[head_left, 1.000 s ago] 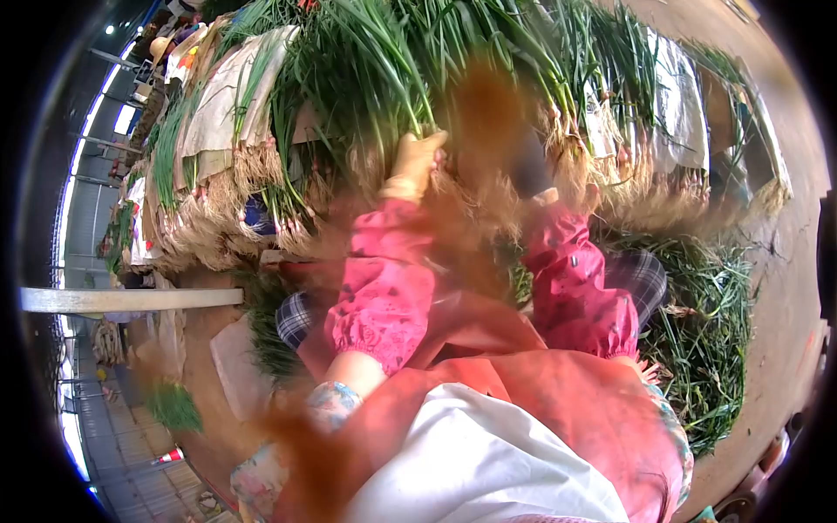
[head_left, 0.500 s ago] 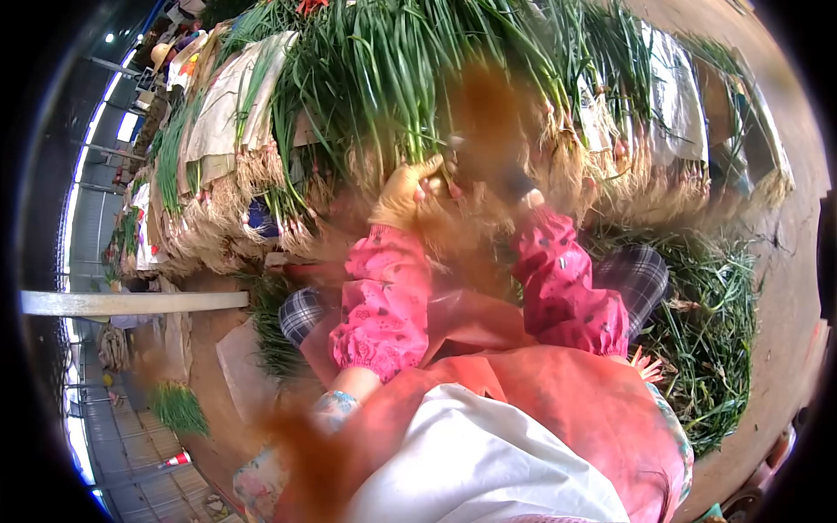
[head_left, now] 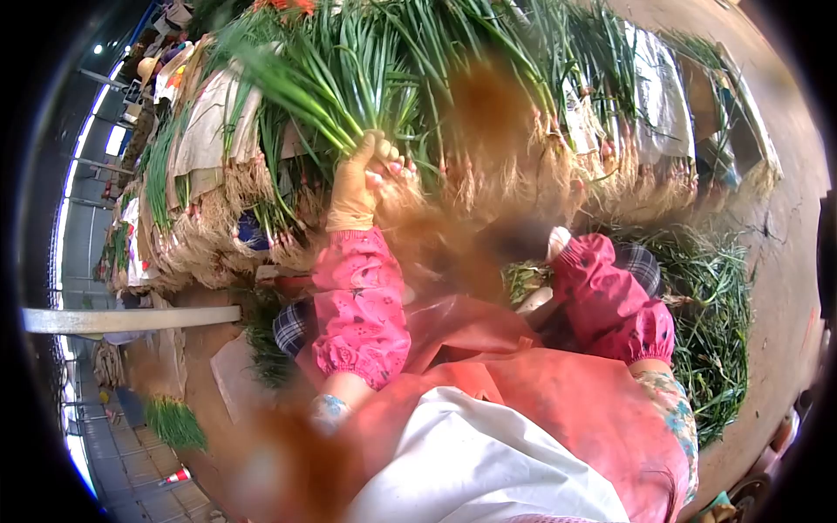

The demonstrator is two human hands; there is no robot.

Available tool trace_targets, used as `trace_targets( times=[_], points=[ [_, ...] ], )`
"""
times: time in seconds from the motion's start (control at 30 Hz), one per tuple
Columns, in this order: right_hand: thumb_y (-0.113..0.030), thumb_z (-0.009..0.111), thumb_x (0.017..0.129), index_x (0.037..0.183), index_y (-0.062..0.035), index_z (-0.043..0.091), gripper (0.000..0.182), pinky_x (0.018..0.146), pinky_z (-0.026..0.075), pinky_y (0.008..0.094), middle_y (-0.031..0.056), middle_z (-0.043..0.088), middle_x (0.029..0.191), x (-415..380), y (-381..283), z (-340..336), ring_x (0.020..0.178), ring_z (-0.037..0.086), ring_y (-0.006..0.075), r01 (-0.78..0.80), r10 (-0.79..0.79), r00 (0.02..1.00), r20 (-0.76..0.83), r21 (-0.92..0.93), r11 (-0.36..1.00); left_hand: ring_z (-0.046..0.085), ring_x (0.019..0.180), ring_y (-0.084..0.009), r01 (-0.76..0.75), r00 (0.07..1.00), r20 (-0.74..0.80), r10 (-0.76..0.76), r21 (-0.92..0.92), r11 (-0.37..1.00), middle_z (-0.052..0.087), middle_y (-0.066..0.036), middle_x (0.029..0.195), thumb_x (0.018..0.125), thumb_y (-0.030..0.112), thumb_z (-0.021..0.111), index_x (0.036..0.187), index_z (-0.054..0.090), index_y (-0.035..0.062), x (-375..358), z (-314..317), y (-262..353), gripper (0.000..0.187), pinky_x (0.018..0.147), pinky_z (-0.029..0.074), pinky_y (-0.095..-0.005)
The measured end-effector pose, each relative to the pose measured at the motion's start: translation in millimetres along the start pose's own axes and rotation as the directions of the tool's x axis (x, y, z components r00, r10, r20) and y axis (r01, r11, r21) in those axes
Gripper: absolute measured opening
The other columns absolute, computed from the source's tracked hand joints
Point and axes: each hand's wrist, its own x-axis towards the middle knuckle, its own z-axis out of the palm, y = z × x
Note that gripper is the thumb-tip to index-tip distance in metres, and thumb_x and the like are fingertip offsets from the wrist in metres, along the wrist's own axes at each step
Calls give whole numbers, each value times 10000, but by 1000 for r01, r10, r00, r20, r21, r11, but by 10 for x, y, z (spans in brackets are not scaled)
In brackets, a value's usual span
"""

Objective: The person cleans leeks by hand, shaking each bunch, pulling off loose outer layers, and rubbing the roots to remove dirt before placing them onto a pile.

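My left hand (head_left: 359,179) is closed around green onions (head_left: 338,112) — my right hand (head_left: 525,237) is blurred, its grip I cannot tell.

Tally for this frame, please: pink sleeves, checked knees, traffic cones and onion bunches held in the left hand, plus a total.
Pink sleeves: 2
Checked knees: 2
Traffic cone: 1
Onion bunch in left hand: 1
Total: 6

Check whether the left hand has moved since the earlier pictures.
Yes. The left hand, gripping green stalks, has moved toward the picture's left, closer to the hanging beige cloth.
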Motion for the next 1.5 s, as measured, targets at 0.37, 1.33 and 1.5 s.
trace_targets(
  times=[0.37,1.33,1.5],
  points=[
    [-292,536,767,881,-52,633,283,649,478,406,200,618,720,453,676,-678,676,611,347,-339,474,467,-746,344,876,502,547,-118,199,961,-246,-125,303,932,506,11,602,854,151,585,940,618,31,564,324,-956,151,494,454,-235],
    [-187,548,854,914,-83,579,124,555,411,253,-5,558,749,-410,671,-575,648,507,88,520,594,538,-598,790,325,429,336,-125,213,952,-297,-69,486,848,571,-55,550,720,94,717,797,641,12,882,497,-1165,136,318,342,-239],
    [-277,637,779,968,-28,602,314,554,439,289,89,624,721,501,310,-316,596,561,152,265,467,492,-734,638,723,485,408,-109,34,954,-258,151,594,804,610,-78,621,745,149,671,786,623,9,640,43,-1354,153,377,359,-246]
  ],
)
